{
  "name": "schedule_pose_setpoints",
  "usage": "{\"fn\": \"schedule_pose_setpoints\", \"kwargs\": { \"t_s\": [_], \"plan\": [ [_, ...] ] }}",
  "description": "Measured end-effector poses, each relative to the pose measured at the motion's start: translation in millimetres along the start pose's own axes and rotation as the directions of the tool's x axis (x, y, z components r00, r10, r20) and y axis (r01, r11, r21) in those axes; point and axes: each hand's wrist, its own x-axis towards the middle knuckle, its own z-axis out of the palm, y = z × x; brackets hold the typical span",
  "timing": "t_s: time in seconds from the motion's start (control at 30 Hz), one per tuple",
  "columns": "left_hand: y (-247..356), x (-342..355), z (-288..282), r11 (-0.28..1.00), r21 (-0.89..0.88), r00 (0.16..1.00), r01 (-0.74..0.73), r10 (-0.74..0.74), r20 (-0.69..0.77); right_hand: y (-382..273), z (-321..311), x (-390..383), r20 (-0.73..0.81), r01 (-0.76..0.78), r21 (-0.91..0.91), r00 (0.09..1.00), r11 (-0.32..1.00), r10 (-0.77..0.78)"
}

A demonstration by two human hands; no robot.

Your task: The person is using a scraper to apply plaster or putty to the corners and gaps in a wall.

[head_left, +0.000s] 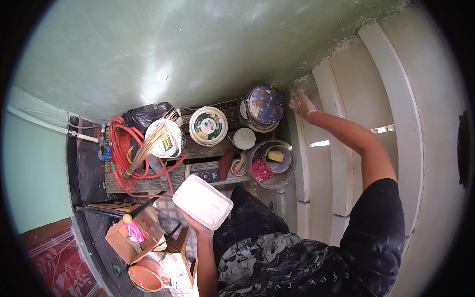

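A white rectangular plastic tub (203,202), its inside coated with white paste, rests in my left hand (200,225), which grips it from underneath at the near side. My right arm is stretched out to the far right. My right hand (303,105), smeared with white paste, is at the corner where the green wall (213,54) meets the pale slats (334,109). Its fingers look bent and close together against the surface; whatever they hold, if anything, is too small to make out.
On a wooden bench (148,185) stand a white bucket with thin sticks (166,138), a lidded tub (208,126), a stained dark bucket (264,105) and a grey basin with a sponge (271,166). A red hose (118,148) lies coiled left. A cardboard box (129,240) sits below.
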Motion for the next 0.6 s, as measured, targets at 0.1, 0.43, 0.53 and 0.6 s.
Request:
{"fn": "schedule_pose_setpoints", "kwargs": {
  "t_s": [0.1,0.43,0.53,0.6],
  "plan": [
    [0,-1,-1,1.000,0.008,1.000,-0.001,0.001,0.009,22,18,23,-0.019,-0.005,-0.113,1.000,0.994,0.003],
    [5,-10,1,0.996,0.062,0.998,-0.063,0.062,0.008,-48,26,-26,0.262,-0.058,0.084,0.964,0.995,0.034],
    [9,-10,7,0.998,0.013,0.998,-0.063,0.063,0.021,-68,7,-37,0.190,-0.034,0.180,0.982,0.983,-0.001],
    [11,-10,10,0.997,0.045,0.998,-0.067,0.067,0.001,-65,8,-33,0.045,-0.046,0.181,0.998,0.982,0.038]
  ]
}}
